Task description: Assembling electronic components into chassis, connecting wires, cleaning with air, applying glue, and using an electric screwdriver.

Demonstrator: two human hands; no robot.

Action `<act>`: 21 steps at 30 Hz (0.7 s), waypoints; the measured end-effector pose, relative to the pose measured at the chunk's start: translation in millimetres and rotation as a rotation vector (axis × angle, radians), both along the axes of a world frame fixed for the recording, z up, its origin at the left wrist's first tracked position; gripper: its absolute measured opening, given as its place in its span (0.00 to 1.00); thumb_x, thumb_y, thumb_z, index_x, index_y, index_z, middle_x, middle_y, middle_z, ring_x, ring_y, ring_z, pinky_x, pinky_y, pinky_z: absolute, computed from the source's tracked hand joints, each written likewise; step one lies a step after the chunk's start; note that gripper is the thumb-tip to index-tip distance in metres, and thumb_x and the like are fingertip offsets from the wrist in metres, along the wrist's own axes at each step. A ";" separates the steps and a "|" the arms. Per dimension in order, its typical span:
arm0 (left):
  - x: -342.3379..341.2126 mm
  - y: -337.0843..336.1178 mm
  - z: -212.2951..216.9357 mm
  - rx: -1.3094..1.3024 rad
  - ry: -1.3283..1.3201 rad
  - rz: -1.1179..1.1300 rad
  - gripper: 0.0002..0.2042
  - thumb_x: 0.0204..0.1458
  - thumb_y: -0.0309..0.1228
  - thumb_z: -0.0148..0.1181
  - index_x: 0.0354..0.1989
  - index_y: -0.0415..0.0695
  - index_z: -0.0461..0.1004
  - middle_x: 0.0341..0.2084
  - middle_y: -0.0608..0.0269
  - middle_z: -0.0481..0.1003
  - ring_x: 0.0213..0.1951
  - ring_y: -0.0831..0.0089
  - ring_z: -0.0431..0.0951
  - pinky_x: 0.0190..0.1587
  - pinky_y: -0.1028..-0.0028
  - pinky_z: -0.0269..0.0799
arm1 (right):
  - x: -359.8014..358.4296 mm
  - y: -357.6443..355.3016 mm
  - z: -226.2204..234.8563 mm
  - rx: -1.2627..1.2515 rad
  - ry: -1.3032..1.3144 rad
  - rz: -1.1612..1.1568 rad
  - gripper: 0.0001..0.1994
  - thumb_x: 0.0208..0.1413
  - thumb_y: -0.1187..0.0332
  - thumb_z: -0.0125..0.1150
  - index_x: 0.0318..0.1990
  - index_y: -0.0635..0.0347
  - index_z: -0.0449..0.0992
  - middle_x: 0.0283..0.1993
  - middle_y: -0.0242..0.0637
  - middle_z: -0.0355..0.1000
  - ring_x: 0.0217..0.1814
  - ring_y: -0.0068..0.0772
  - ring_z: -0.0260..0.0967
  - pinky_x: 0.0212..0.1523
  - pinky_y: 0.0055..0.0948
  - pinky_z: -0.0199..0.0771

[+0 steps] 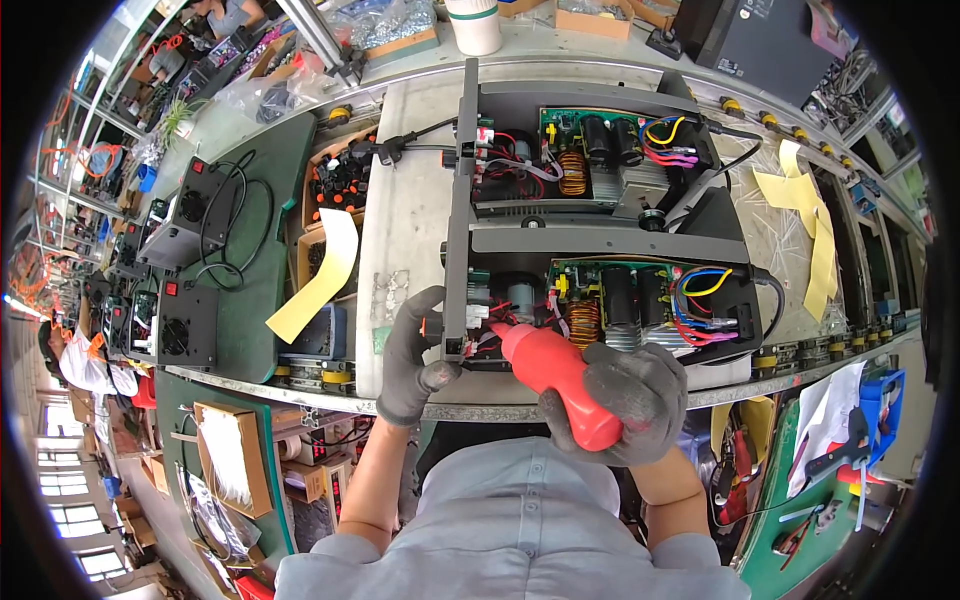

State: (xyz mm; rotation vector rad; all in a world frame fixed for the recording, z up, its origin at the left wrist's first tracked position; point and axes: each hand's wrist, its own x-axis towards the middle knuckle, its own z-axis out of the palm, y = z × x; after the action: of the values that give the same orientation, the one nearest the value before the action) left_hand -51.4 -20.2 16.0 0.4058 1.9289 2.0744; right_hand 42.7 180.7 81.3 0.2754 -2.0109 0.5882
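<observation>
My right hand (635, 400), in a dark grey glove, is wrapped round a red squeeze bottle (560, 375). The bottle is tilted, its narrow nozzle reaching among the wires behind the front panel of the nearer open device (610, 243). My gloved left hand (408, 355) is beside that panel (455, 290), thumb and fingers apart in a curve around a small black and orange fitting on it; whether it presses on the panel I cannot tell. Inside the device are black capacitors (638, 293), a copper coil (583, 322) and coloured wires. A second open device (590, 215) sits just beyond.
Boxes of black and orange parts (345, 180) stand on the left. Yellow paper strips (325, 275) lie on both sides. Finished-looking dark units (185, 320) rest on a green board (250, 330). A glue gun (840, 455) lies at the lower right. A white tub (474, 28) stands behind.
</observation>
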 end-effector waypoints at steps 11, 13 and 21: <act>1.7 -0.4 -5.0 0.025 0.006 -0.006 0.54 0.23 0.62 0.71 0.57 0.38 0.59 0.35 0.64 0.71 0.37 0.75 0.73 0.45 0.72 0.68 | 6.2 0.8 4.2 -0.051 -0.021 -0.019 0.27 0.29 0.62 0.75 0.42 0.49 0.73 0.33 0.30 0.72 0.29 0.29 0.65 0.33 0.29 0.65; 2.0 -3.1 -8.2 0.014 0.004 -0.016 0.54 0.22 0.62 0.71 0.57 0.37 0.59 0.36 0.63 0.71 0.38 0.75 0.73 0.43 0.73 0.68 | 8.6 3.3 14.6 0.001 -0.193 -0.048 0.24 0.35 0.63 0.72 0.41 0.51 0.67 0.31 0.33 0.68 0.30 0.32 0.67 0.34 0.30 0.67; -2.4 -12.0 -31.3 0.019 0.075 -0.025 0.55 0.21 0.63 0.70 0.56 0.36 0.60 0.37 0.64 0.68 0.35 0.75 0.68 0.38 0.75 0.66 | 48.2 31.0 25.4 -0.607 -0.023 0.258 0.23 0.38 0.59 0.70 0.36 0.58 0.65 0.26 0.31 0.62 0.26 0.23 0.59 0.31 0.25 0.60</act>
State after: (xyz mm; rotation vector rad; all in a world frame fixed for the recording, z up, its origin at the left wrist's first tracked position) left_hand -53.9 -32.2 -15.3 0.5163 1.9372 2.0919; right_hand 90.9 211.7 106.7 0.1560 -1.7308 1.3290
